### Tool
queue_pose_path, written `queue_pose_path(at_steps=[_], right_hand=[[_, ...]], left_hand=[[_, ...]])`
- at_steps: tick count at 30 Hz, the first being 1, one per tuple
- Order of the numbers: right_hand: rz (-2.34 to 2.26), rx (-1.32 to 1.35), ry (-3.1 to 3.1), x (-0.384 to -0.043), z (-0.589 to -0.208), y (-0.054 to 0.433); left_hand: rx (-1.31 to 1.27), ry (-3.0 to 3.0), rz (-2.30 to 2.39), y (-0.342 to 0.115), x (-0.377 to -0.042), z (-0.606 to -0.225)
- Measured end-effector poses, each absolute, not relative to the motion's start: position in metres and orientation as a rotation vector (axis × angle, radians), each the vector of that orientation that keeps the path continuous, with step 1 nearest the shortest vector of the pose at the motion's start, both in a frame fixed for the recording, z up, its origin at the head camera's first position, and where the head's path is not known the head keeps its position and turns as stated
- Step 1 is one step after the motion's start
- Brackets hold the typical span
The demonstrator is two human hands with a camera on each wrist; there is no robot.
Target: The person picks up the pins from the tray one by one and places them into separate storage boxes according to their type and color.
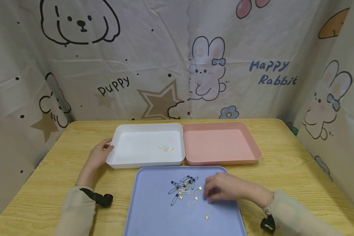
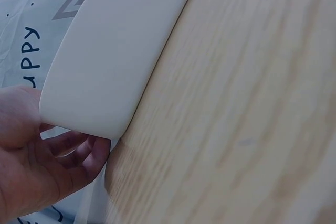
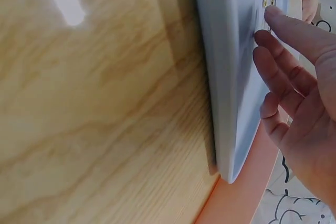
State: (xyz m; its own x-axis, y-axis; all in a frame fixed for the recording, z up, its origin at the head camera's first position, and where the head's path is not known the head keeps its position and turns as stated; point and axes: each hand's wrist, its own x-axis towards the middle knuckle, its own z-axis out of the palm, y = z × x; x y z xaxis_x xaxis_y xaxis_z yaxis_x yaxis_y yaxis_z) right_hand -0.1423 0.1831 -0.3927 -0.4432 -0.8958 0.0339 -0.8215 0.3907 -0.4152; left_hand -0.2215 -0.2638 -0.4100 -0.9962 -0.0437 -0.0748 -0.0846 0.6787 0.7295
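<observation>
At the left end of a white tray (image 1: 138, 141), my left hand (image 1: 98, 154) grips the side. The left wrist view shows the fingers (image 2: 94, 153) curled against the tray's outer corner. Over the right part of a blue tray (image 1: 156, 216), my right hand (image 1: 224, 186) hovers with bent, separated fingers. No item shows plainly between its thumb and fingertips. Just below it lies one gold safety pin (image 1: 207, 217). To its left is a loose pile of black safety pins (image 1: 176, 196) and gold ones. Inside the white tray lie a couple of gold safety pins (image 1: 171, 149).
A pink tray (image 1: 218, 142) stands against the white tray's right side, with no pins visible in it. All three trays are on a wooden table (image 1: 286, 157). Behind the table hangs a printed cloth (image 1: 159, 59), which also covers the sides.
</observation>
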Motion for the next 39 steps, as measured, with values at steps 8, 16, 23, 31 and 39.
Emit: queue_pose_path(at_steps=[8,16,23,31,39], right_hand=[[-0.575,-1.591,2.422,-0.135,-0.394,0.190],[-0.562,-1.581,2.431,-0.131,-0.398,0.193],[-0.590,-1.666,2.429,-0.129,-0.403,0.190],[-0.577,-1.685,2.452,-0.128,-0.404,0.190],[-0.437,-1.770,2.500,-0.126,-0.401,0.188]], left_hand=[[-0.112,2.818,1.249,-0.262,-0.220,-0.410],[-0.104,2.828,1.241,-0.261,-0.221,-0.408],[-0.128,2.827,1.221,-0.262,-0.221,-0.408],[-0.149,2.817,1.220,-0.262,-0.222,-0.409],[-0.126,2.831,1.230,-0.263,-0.222,-0.410]])
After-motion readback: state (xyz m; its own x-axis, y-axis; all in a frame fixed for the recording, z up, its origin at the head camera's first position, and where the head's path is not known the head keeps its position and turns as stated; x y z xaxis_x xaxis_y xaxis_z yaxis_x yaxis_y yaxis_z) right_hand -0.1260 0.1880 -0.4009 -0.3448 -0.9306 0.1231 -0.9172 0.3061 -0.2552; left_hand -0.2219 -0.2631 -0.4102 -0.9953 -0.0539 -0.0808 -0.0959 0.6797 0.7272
